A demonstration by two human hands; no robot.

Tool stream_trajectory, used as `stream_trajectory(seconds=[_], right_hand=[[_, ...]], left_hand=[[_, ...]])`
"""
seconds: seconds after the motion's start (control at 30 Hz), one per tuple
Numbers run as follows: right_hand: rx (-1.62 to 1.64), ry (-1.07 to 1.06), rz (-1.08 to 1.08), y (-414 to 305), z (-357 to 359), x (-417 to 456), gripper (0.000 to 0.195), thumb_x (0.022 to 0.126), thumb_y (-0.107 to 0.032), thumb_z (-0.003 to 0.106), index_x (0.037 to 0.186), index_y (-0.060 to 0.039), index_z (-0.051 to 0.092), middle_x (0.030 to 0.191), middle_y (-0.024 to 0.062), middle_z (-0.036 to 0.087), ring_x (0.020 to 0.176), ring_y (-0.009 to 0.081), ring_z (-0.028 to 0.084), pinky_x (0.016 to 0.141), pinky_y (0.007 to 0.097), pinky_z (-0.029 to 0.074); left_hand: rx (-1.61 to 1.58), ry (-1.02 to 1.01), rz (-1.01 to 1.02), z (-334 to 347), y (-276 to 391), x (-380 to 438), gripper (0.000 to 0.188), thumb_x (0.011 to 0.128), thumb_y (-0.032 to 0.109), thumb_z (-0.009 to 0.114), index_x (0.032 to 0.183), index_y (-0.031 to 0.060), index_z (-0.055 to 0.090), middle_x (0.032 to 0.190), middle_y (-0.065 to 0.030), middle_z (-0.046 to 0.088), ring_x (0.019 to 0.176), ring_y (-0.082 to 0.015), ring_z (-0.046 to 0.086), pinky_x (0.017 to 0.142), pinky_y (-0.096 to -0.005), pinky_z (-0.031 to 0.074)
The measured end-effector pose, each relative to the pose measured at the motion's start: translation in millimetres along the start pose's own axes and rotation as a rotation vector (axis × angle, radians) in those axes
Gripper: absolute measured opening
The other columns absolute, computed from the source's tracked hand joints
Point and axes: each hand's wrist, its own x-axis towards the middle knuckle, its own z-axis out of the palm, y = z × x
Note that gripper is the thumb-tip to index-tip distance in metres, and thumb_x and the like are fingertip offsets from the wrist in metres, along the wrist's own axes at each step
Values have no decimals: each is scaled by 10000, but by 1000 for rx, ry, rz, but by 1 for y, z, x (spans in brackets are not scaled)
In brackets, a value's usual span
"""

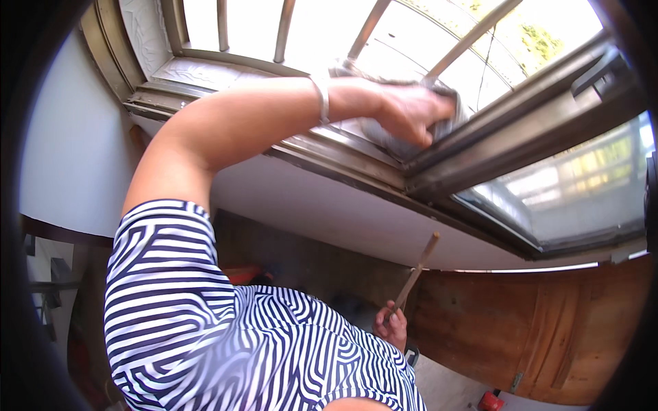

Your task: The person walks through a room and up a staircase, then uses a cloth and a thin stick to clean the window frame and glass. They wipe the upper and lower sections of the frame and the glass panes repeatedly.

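My left hand (406, 108) is stretched over the window sill and presses a grey cloth (393, 143) into the corner of the metal window frame (354, 159). Both hand and cloth are blurred, and part of the cloth is hidden beneath the fingers. A pale bangle (321, 97) circles that wrist. Lower down, close to my striped shirt, my right hand (391, 326) grips a thin wooden stick (417, 269) near its lower end. The stick slants up towards the wall below the sill. My right forearm is hidden behind my body.
Upright metal bars (281, 31) stand outside the opening. To the right, a sliding glass sash (576, 190) with a dark handle (596, 74) fills the frame. Below it is a brown wooden panel (478, 318). A red object (491, 400) lies on the floor.
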Motion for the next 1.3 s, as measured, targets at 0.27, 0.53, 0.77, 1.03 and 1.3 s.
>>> stream_trajectory(seconds=[0.27, 0.53, 0.77, 1.03, 1.3], right_hand=[[-24, 29, 18, -98, 68, 140, 368, 948, -184, 455, 1299, -74, 468, 853, 110, 551, 542, 74, 406, 511, 202, 381], [118, 40, 19, -159, -53, 148, 325, 921, -130, 507, 1238, -66, 548, 831, 115, 597, 521, 43, 359, 477, 155, 301], [108, -14, 63, -173, -77, 153, 342, 923, -94, 491, 1262, -66, 532, 864, 102, 591, 556, 43, 370, 502, 154, 320], [69, -31, 53, -167, -78, 150, 343, 931, -106, 484, 1269, -81, 530, 859, 101, 598, 539, 41, 358, 491, 153, 310], [-145, 1, -86, -107, -69, 80, 419, 926, -186, 499, 1315, -42, 438, 829, 106, 594, 636, 103, 506, 569, 232, 416]], left_hand=[[9, -245, -103, -112, -123, 83, 296, 736, -22, 501, 1032, -32, 490, 949, -209, 584, 952, -324, 585, 816, -424, 478], [356, -127, -350, -82, -112, 113, 309, 701, -49, 512, 1008, -59, 483, 881, -243, 582, 938, -375, 572, 828, -431, 441], [-657, 432, -486, -100, -129, 99, 225, 922, 129, 481, 1078, -13, 557, 885, 1, 613, 751, -42, 571, 705, -196, 494], [-920, 398, -227, -72, -117, 124, 291, 935, 235, 546, 1126, 16, 532, 970, -38, 627, 861, -86, 622, 785, -266, 540], [-258, 339, -119, -104, -34, 112, 303, 873, 220, 538, 1098, 18, 554, 1015, -133, 591, 984, -240, 539, 855, -389, 426]])
